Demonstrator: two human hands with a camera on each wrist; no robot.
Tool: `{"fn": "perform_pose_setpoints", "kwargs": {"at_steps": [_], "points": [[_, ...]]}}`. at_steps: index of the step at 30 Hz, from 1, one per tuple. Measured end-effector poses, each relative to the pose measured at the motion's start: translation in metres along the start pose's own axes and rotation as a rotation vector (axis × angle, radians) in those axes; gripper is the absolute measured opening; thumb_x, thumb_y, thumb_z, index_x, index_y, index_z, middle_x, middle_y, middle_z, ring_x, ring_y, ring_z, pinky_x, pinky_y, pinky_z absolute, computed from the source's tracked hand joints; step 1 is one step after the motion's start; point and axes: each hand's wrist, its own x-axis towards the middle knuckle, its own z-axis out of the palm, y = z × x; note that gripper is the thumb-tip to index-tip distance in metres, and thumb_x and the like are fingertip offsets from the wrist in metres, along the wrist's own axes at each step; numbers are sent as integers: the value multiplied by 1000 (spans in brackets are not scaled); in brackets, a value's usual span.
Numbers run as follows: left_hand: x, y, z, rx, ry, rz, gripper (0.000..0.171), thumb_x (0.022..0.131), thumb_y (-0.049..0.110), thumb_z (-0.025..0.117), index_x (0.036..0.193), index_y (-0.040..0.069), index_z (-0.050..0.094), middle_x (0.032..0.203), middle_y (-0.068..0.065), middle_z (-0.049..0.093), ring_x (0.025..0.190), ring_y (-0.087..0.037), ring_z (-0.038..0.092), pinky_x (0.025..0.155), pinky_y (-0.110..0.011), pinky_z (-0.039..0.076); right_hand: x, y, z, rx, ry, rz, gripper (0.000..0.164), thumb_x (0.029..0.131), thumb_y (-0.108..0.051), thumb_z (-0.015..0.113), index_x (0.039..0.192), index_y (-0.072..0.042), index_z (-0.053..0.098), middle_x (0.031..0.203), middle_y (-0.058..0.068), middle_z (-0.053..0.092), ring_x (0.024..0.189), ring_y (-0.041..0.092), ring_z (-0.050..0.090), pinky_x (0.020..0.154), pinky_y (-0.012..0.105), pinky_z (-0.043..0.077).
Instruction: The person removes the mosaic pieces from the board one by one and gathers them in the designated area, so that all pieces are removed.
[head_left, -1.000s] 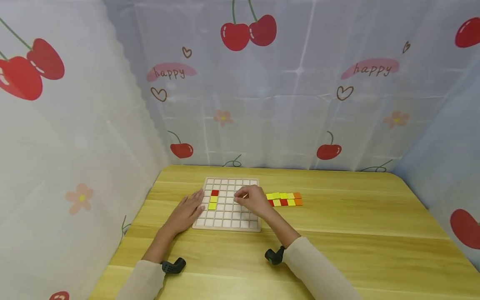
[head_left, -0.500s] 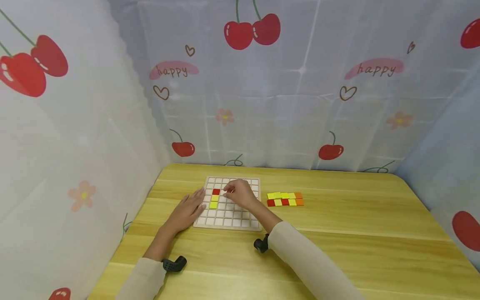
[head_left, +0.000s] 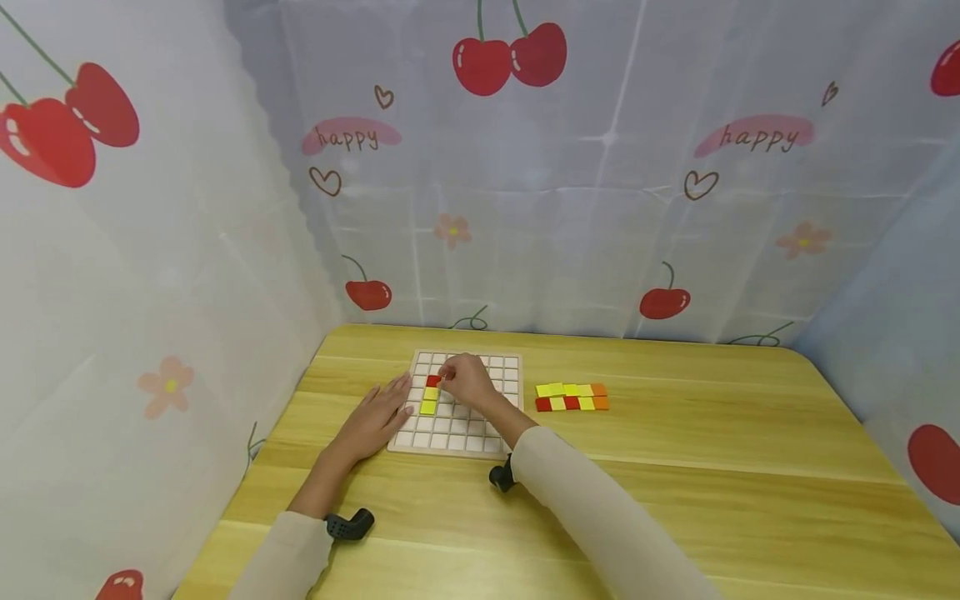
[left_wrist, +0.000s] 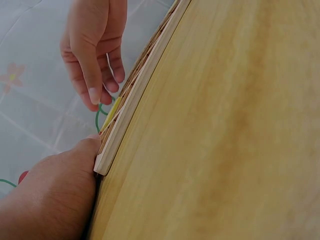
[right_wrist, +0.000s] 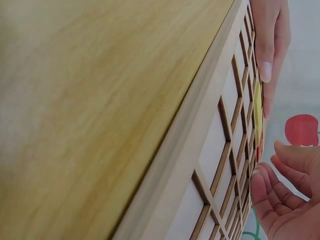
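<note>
A square wooden grid board (head_left: pixel 450 442) lies on the table, with a short column of tiles set in it: a red tile (head_left: pixel 433 381) farthest away and two yellow tiles (head_left: pixel 428 407) nearer. My left hand (head_left: pixel 375 419) rests flat along the board's left edge, fingers straight. Over the board, my right hand (head_left: pixel 468 382) has its thumb and fingertips drawn together just right of the red tile. It seems to pinch a small square tile, mostly hidden by the fingers, colour unclear. In the left wrist view a yellow tile (left_wrist: pixel 111 112) shows below the right hand (left_wrist: pixel 97 55).
Right of the board, two rows of loose tiles (head_left: pixel 572 397) in red, yellow, pale yellow and orange lie on the wooden table (head_left: pixel 712 433). A cherry-print curtain (head_left: pixel 540 208) stands behind the table and at both sides. Black wrist cameras (head_left: pixel 350 525) sit on both wrists.
My right hand has moved left across the board, from its right half to beside the tile column. My left hand has stayed on the left edge. The view has shifted slightly.
</note>
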Motion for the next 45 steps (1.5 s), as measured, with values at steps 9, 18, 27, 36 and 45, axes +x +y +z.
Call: {"fn": "perform_pose_setpoints", "kwargs": {"at_steps": [9,18,27,36,45], "points": [[1,0,-1,1,4,1,62,110,41,41,160,5,28,166,-11,26,153,-30,24,122,-57,16,9,0,7,-13,10,50,11,91,-8,77,100,-1,77,87,6,71,80,18,64,70,30,54],[0,1,-1,-6,-9,-7,62,110,41,41,160,6,28,166,-9,25,154,-28,23,122,-58,16,13,2,11,-29,7,72,9,91,-8,76,97,-2,78,83,5,71,71,15,62,61,26,52],[0,1,-1,-1,-16,-14,62,110,40,41,160,6,26,167,-9,24,154,-26,21,122,-57,15,16,-1,10,-40,-41,118,8,95,-9,72,99,-3,76,87,6,72,68,15,62,62,27,52],[1,0,-1,-5,-5,-5,62,110,38,41,160,6,26,166,-11,25,153,-30,23,122,-58,16,17,-3,10,-74,-59,114,12,100,-10,65,105,-3,73,100,8,72,86,21,66,77,34,57],[0,0,0,2,10,18,62,110,36,42,159,2,28,166,-14,26,152,-33,25,120,-61,16,18,2,13,-29,23,73,5,95,-6,71,96,-4,76,90,5,71,80,16,62,71,29,54]]}}
